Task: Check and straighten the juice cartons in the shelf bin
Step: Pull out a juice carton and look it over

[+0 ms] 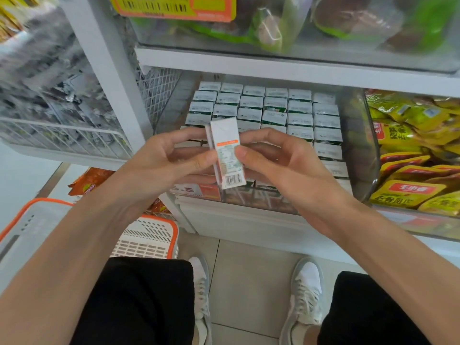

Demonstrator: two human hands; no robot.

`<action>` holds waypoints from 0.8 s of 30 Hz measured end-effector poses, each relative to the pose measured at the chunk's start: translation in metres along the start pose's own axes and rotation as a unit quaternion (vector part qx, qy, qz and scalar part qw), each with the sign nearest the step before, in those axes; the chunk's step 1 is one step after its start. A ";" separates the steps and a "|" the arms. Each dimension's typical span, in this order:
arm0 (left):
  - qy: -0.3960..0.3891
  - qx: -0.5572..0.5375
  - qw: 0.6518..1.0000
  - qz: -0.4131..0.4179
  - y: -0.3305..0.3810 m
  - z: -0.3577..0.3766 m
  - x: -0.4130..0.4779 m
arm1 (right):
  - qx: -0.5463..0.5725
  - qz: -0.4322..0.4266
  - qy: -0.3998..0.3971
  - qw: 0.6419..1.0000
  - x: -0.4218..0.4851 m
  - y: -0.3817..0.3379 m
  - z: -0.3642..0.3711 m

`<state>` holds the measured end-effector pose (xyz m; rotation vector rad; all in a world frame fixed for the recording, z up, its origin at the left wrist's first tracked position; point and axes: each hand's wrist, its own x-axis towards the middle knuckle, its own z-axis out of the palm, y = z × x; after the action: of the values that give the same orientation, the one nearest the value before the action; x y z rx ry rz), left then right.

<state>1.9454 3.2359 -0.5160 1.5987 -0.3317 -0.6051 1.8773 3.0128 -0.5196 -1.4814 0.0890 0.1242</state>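
Holding one juice carton up over the shelf bin, clear of the rows below. Pinched from both sides: left hand with thumb on the carton's left edge and fingers curled behind, right hand with thumb pressed on the printed face and fingers behind. On the carton, a white top, an orange band, fine print too blurred to read, a barcode at the near end. Below, packed cartons upright in neat rows, white tops with small unreadable print, green sides. On the bin's front, a price tag ending in ".5". To the right, yellow packets with red labels in Chinese characters. Overhead, an orange and yellow shelf tag with a barcode, digits blurred.
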 end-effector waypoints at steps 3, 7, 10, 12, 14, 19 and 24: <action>0.071 0.053 0.996 0.013 -0.002 0.003 0.001 | -0.060 -0.018 -0.007 0.998 -0.001 0.002 0.001; 0.107 0.118 0.987 0.037 -0.005 0.007 0.005 | -0.148 -0.047 -0.010 0.988 0.000 0.004 0.001; 0.094 0.117 0.988 0.046 -0.005 0.007 0.006 | -0.146 -0.054 0.002 0.988 0.001 0.005 -0.003; 0.075 0.131 0.987 0.048 -0.004 0.005 0.006 | -0.121 -0.050 0.016 0.991 0.002 0.006 -0.006; 0.054 0.166 0.983 0.066 -0.005 0.005 0.006 | -0.100 -0.051 0.017 0.994 0.003 0.007 -0.009; 0.064 0.166 0.971 0.162 -0.003 0.010 0.006 | -0.133 -0.127 0.008 0.983 0.004 0.009 -0.009; 0.085 0.197 0.952 0.217 0.000 0.012 0.005 | -0.195 -0.211 0.031 0.957 0.008 0.014 -0.010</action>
<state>1.9427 3.2228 -0.5175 1.8665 -0.6839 -0.0593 1.8836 3.0037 -0.5353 -1.8650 -0.2137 -0.2669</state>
